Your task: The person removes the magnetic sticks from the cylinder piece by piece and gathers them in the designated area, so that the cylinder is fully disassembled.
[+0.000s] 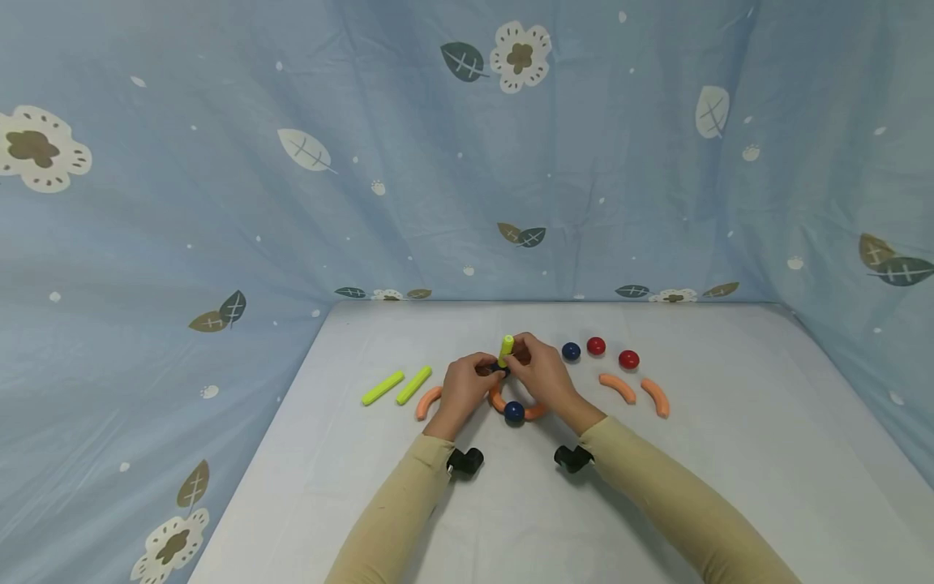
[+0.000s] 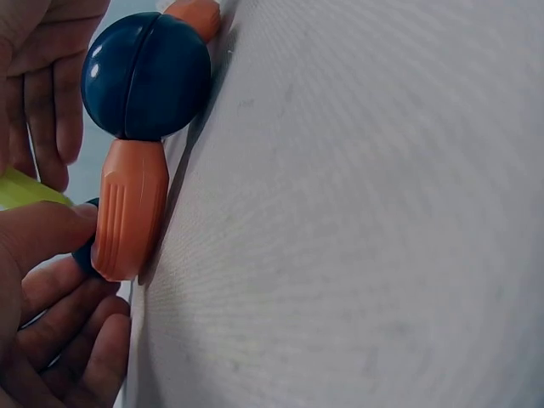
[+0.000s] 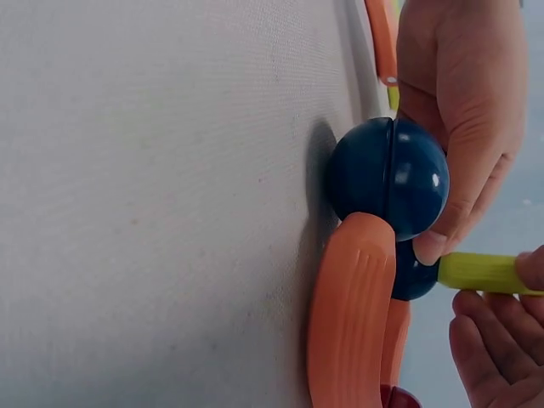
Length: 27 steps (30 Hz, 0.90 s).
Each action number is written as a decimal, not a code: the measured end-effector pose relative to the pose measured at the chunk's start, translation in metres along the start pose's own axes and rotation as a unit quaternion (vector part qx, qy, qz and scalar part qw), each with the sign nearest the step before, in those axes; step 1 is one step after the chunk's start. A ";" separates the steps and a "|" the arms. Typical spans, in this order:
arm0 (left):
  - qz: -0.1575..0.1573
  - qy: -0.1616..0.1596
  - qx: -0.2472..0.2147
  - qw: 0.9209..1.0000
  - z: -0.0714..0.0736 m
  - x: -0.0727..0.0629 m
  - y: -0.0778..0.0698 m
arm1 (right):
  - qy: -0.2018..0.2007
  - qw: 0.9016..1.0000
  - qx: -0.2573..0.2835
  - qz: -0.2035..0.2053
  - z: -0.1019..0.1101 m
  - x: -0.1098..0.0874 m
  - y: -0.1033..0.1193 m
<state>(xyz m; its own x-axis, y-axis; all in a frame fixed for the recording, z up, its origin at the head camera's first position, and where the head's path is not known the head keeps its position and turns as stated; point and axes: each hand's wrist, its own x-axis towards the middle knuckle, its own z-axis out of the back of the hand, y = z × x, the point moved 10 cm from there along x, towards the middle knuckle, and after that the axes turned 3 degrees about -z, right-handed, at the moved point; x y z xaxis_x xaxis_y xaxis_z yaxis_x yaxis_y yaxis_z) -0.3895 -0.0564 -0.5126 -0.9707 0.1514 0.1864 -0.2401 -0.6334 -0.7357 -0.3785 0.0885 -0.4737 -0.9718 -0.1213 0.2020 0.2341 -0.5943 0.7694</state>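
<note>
My right hand (image 1: 543, 373) pinches a yellow-green rod (image 1: 507, 349) between thumb and fingers. The rod stands upright, its lower end against a dark blue ball (image 3: 414, 272). From the other side, my left hand (image 1: 467, 385) holds that ball, its thumb and fingers around it. Both belong with a ring of curved orange rods (image 3: 353, 314) lying on the table. Another dark blue ball (image 1: 514, 412) joins two orange rods at the ring's near side. In the head view my hands cover much of the ring's sides. A red ball (image 3: 399, 397) shows partly behind the orange rods in the right wrist view.
To the left lie two yellow-green rods (image 1: 383, 388) and a curved orange rod (image 1: 427, 402). Right of my hands are a loose blue ball (image 1: 571, 351), two red balls (image 1: 596, 346) and two curved orange rods (image 1: 618, 388). A patterned blue cloth (image 1: 409, 203) rises behind the white table (image 1: 511, 519).
</note>
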 end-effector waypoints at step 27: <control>0.012 0.006 0.006 1.000 0.000 0.000 -0.001 | -0.013 1.000 0.010 -0.024 0.019 -0.011 -0.007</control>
<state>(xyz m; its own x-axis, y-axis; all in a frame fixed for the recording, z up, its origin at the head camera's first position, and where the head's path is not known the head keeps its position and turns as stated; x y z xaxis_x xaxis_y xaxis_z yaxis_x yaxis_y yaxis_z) -0.3888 -0.0553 -0.5122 -0.9761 0.1460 0.1612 -0.2175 -0.6453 -0.7324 -0.3690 0.1093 -0.4698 -0.9810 -0.0718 0.1799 0.1877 -0.5831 0.7905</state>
